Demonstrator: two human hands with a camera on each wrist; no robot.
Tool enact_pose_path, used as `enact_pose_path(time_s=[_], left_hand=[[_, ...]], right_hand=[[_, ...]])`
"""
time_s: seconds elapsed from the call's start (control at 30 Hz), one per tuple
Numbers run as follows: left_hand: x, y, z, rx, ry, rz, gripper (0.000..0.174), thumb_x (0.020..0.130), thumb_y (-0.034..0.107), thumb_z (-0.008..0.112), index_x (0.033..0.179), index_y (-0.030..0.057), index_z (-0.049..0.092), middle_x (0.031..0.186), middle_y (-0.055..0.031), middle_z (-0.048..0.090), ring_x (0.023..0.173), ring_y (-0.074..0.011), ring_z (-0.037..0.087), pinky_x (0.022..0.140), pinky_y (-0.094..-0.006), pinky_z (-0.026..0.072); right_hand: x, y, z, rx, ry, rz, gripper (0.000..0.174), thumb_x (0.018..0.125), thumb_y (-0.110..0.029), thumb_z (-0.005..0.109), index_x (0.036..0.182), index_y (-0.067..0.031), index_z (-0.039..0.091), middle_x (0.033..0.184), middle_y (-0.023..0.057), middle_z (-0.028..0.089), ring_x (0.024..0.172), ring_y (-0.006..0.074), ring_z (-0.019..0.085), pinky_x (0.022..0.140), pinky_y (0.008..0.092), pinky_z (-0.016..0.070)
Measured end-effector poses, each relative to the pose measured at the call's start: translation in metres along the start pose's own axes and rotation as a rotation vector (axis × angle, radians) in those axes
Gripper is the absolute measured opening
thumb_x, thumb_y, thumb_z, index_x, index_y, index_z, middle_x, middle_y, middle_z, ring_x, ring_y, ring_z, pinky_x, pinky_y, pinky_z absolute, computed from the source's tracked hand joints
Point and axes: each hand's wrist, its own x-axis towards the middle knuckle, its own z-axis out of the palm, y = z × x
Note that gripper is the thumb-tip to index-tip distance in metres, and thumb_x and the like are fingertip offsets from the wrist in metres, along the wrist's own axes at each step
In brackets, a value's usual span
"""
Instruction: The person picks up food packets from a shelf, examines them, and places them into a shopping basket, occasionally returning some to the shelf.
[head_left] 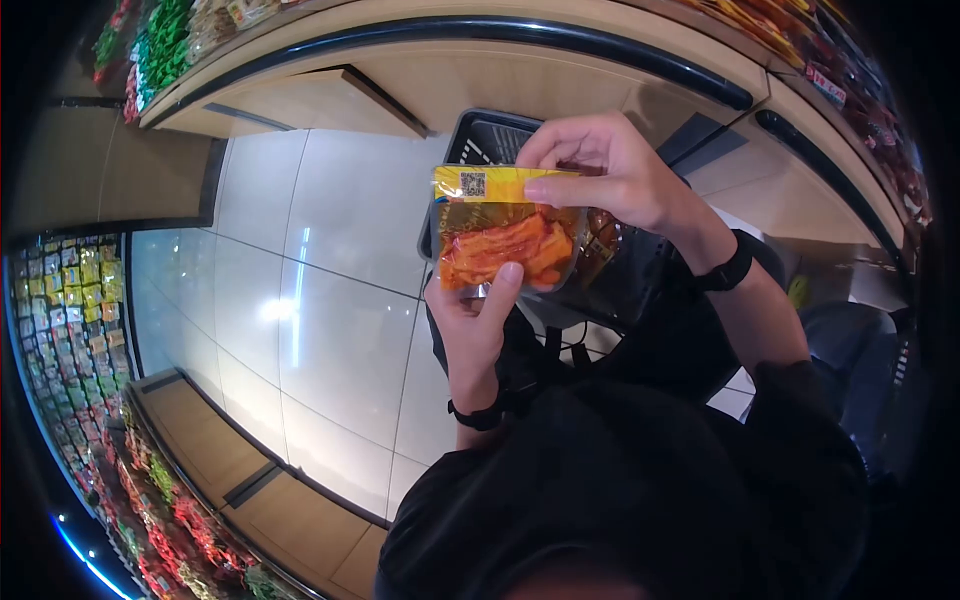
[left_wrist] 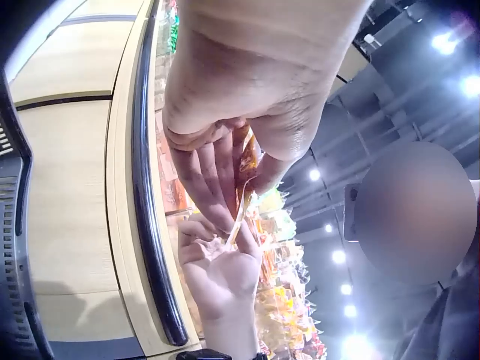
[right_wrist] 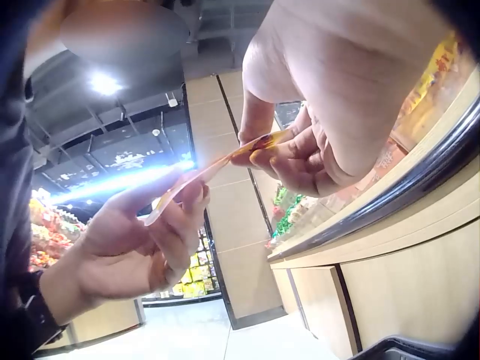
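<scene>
Both hands hold a flat see-through packet (head_left: 505, 245) of orange-red food strips, raised above a dark shopping basket. Along its top runs a yellow band with a square code. My left hand (head_left: 472, 325) grips the lower left edge, thumb over the front and fingers behind. At the upper right corner, my right hand (head_left: 610, 180) pinches the yellow band between thumb and fingers. Seen edge-on in the right wrist view, the packet (right_wrist: 206, 174) looks thin and slightly bent between my left hand (right_wrist: 139, 244) and my right hand (right_wrist: 330, 105).
The dark basket (head_left: 462, 135) stands beneath the hands, with shiny packets (head_left: 603, 240) in it. Wooden shelf units with a black rail (head_left: 470, 32) curve around ahead, stocked with snacks. Pale floor tiles (head_left: 330, 240) lie to the left; a trouser leg (head_left: 850, 345) shows at the right.
</scene>
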Motion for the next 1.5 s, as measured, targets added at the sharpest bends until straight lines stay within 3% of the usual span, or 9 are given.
enact_pose_path(time_s=[0.37, 0.47, 0.53, 0.7, 1.0, 1.07, 1.17, 1.3, 1.5], left_hand=[[0.003, -0.001, 0.003, -0.390, 0.111, -0.070, 0.032, 0.098, 0.005, 0.066, 0.127, -0.0069, 0.058, 0.111, -0.0156, 0.072, 0.091, -0.0202, 0.072, 0.073, -0.0337, 0.0597], [0.004, 0.004, 0.008, -0.672, 0.300, -0.348, 0.032, 0.109, 0.030, 0.049, 0.118, 0.0003, 0.057, 0.076, -0.0084, 0.058, 0.058, -0.0153, 0.056, 0.050, -0.0265, 0.0442], [0.011, -0.009, -0.009, -1.185, -0.176, -0.530, 0.030, 0.109, 0.028, 0.047, 0.109, 0.0004, 0.059, 0.062, -0.0035, 0.048, 0.048, -0.0120, 0.047, 0.046, -0.0232, 0.0403], [0.014, -0.021, 0.011, -1.425, -0.383, -0.745, 0.038, 0.109, 0.035, 0.044, 0.089, 0.0037, 0.052, 0.057, 0.0006, 0.043, 0.043, -0.0096, 0.040, 0.041, -0.0243, 0.0324], [0.055, -0.009, -0.064, 0.190, 0.227, 0.051, 0.027, 0.108, 0.029, 0.052, 0.111, 0.0021, 0.056, 0.080, -0.0092, 0.063, 0.066, -0.0178, 0.065, 0.059, -0.0280, 0.0534], [0.076, -0.042, -0.116, 0.342, 0.229, 0.045, 0.027, 0.102, 0.023, 0.063, 0.115, 0.0004, 0.055, 0.092, -0.0151, 0.066, 0.081, -0.0260, 0.068, 0.071, -0.0373, 0.0566], [0.112, -0.154, -0.206, 1.213, 0.267, 0.216, 0.047, 0.096, 0.031, 0.069, 0.126, -0.0015, 0.052, 0.113, -0.0234, 0.065, 0.103, -0.0382, 0.065, 0.089, -0.0489, 0.0529], [0.138, -0.267, -0.263, 1.080, 0.109, -0.399, 0.091, 0.089, 0.052, 0.072, 0.149, -0.0048, 0.036, 0.138, -0.0351, 0.054, 0.127, -0.0488, 0.055, 0.110, -0.0502, 0.0440], [0.134, -0.223, -0.226, 1.227, -0.173, -0.398, 0.052, 0.101, 0.043, 0.056, 0.126, -0.0027, 0.048, 0.120, -0.0382, 0.063, 0.119, -0.0545, 0.057, 0.099, -0.0562, 0.0477]], right_hand=[[0.003, 0.003, -0.004, 0.028, 0.037, -0.121, 0.030, 0.105, -0.020, 0.054, 0.127, -0.0022, 0.064, 0.121, 0.0065, 0.066, 0.110, 0.0118, 0.059, 0.090, 0.0279, 0.0478], [0.004, -0.012, -0.006, -0.044, -0.092, -0.306, 0.051, 0.091, -0.012, 0.067, 0.142, -0.0128, 0.058, 0.143, 0.0105, 0.057, 0.133, 0.0243, 0.052, 0.113, 0.0403, 0.0397], [0.001, -0.017, -0.004, -0.428, -0.110, -0.463, 0.043, 0.089, -0.016, 0.074, 0.130, -0.0087, 0.066, 0.145, 0.0146, 0.057, 0.134, 0.0304, 0.052, 0.109, 0.0424, 0.0424], [-0.006, -0.019, 0.004, -0.668, -0.160, -0.413, 0.012, 0.086, -0.009, 0.077, 0.096, -0.0046, 0.072, 0.100, 0.0090, 0.072, 0.101, 0.0275, 0.067, 0.093, 0.0407, 0.0498], [-0.013, -0.158, -0.057, -1.076, 0.672, -0.503, 0.022, 0.094, -0.021, 0.072, 0.093, 0.0003, 0.070, 0.070, 0.0129, 0.064, 0.063, 0.0183, 0.063, 0.061, 0.0332, 0.0496], [-0.004, -0.201, -0.086, -1.337, 0.694, -0.592, 0.028, 0.090, -0.025, 0.074, 0.099, 0.0014, 0.069, 0.082, 0.0227, 0.068, 0.073, 0.0422, 0.067, 0.068, 0.0433, 0.0518], [0.034, -0.253, -0.141, -1.648, 0.713, -0.671, 0.026, 0.090, -0.022, 0.073, 0.100, 0.0011, 0.070, 0.077, 0.0236, 0.067, 0.076, 0.0436, 0.067, 0.072, 0.0479, 0.0540], [0.076, -0.267, -0.175, -1.845, 0.686, -0.583, 0.020, 0.090, -0.018, 0.072, 0.099, 0.0006, 0.068, 0.083, 0.0232, 0.069, 0.084, 0.0425, 0.069, 0.076, 0.0517, 0.0551], [0.118, -0.240, -0.210, -2.021, 0.431, -0.485, 0.020, 0.088, -0.013, 0.074, 0.097, 0.0016, 0.066, 0.092, 0.0201, 0.069, 0.094, 0.0401, 0.067, 0.084, 0.0505, 0.0525]])
